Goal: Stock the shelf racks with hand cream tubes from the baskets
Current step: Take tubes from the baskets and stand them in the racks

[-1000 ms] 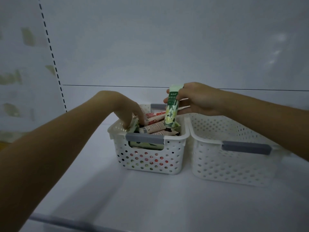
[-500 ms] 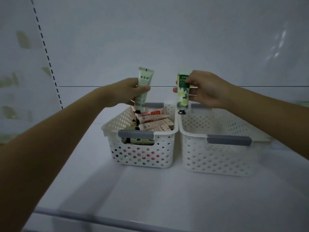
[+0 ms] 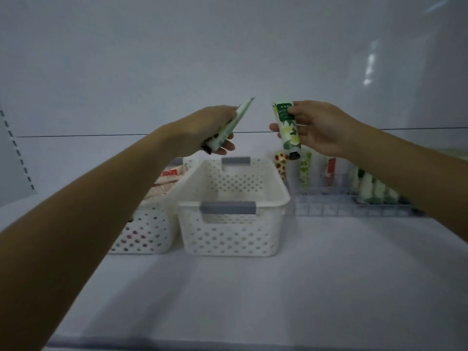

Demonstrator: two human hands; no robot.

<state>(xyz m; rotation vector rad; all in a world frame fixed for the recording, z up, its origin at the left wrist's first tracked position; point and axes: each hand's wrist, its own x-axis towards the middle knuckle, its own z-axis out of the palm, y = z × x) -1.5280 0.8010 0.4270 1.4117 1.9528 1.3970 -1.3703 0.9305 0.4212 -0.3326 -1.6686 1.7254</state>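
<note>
Your left hand (image 3: pixel 211 127) grips a pale tube (image 3: pixel 242 112) aslant, your right hand (image 3: pixel 320 129) pinches a green floral tube (image 3: pixel 286 126) cap-down, both up over the empty basket (image 3: pixel 283 198), so you're mid-carry, and next, I'd say, swing right and slot them into the rack (image 3: pixel 349 211).

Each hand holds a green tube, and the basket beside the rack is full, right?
No: the head view shows the basket beside the rack empty. The left hand holds a pale green tube, the right hand a flowered green tube.
</note>
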